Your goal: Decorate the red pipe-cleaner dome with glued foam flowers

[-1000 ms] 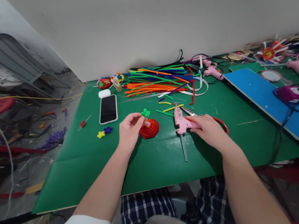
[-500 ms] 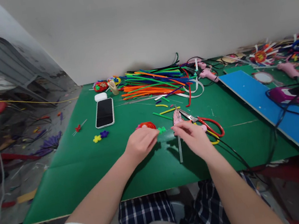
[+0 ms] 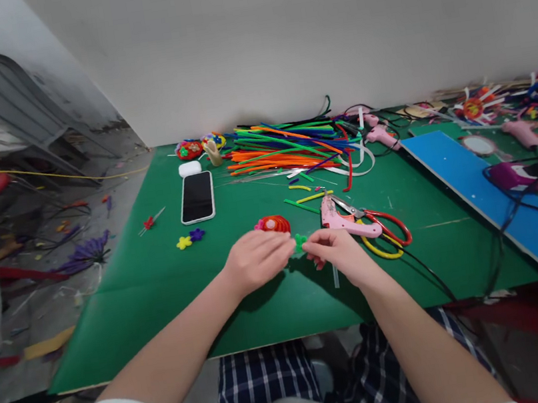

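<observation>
A small green pipe-cleaner flower (image 3: 300, 244) is pinched between my two hands above the green table. My left hand (image 3: 260, 259) is closed at the flower's left side, with its fingertips partly hidden. From the right, my right hand (image 3: 337, 250) grips the flower between thumb and fingers. Just beyond my left hand lies a red coiled pipe-cleaner piece (image 3: 275, 224) with pink at its left end. A pink glue gun (image 3: 345, 222) rests beside my right hand, its clear glue stick pointing toward me. Scissors (image 3: 386, 224) with red and yellow handles lie against it.
A phone (image 3: 196, 197) and a white case (image 3: 190, 168) lie at left, near yellow (image 3: 184, 242) and purple (image 3: 197, 234) flowers. Many loose pipe cleaners (image 3: 285, 145) are piled at the back. A blue board (image 3: 491, 202) with cables over it lies on the right.
My right hand has moved left, from above the glue gun to the green flower, and now holds it together with my left hand. The camera view has shifted slightly.
</observation>
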Available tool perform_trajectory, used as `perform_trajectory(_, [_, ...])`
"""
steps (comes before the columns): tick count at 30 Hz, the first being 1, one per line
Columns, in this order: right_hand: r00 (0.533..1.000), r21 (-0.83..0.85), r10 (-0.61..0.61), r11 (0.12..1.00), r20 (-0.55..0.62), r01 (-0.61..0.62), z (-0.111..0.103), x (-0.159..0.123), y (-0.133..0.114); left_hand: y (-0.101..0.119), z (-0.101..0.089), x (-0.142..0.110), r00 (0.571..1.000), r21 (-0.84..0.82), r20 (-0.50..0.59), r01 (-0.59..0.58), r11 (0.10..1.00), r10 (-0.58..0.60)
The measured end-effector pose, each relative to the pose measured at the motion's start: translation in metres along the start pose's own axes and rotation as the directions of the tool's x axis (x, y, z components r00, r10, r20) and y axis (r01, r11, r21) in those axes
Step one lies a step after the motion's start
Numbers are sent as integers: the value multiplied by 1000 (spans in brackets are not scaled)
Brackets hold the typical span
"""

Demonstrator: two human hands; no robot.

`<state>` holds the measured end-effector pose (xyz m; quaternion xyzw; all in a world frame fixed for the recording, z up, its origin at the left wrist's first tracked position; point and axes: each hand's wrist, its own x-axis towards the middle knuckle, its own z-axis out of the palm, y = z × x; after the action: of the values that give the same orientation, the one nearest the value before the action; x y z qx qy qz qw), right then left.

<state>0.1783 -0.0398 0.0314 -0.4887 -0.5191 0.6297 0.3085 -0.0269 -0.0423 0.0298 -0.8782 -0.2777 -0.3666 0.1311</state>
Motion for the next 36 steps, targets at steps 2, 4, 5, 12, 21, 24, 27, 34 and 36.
perform_trajectory(2, [995, -57, -58, 997, -75, 54, 1, 3, -1, -17, 2, -6, 932, -61, -64, 353, 934, -356])
perform_trajectory(4, [983, -133, -119, 986, -136, 101, 5, 6, -5, -35, 3, -12, 755, -238, -17, 633, 736, -655])
perform_trajectory(5, [977, -168, -144, 979, -154, 118, 8, 8, -7, -43, 4, -14, 685, -351, 37, 690, 633, -727])
perform_trajectory(12, [975, -51, -112, 993, -194, 104, 45, 18, -9, -53, 13, -19, 626, -655, 323, 689, 309, -710])
perform_trajectory(21, [920, 107, -55, 989, -389, 104, 85, 21, 18, -50, 16, -16, 622, -609, 438, 736, 295, -649])
perform_trajectory(24, [902, 46, -59, 995, -427, 87, 84, 22, 21, -50, 17, -16, 618, -574, 450, 753, 321, -645])
perform_trajectory(27, [894, 10, -54, 998, -445, 66, 84, 23, 21, -49, 16, -15, 620, -543, 465, 764, 350, -632])
perform_trajectory(34, [878, -67, -82, 996, -471, 57, 88, 23, 21, -49, 16, -14, 633, -515, 480, 764, 389, -607])
perform_trajectory(36, [873, -83, -89, 995, -479, 56, 88, 23, 21, -49, 16, -15, 639, -515, 480, 760, 396, -601])
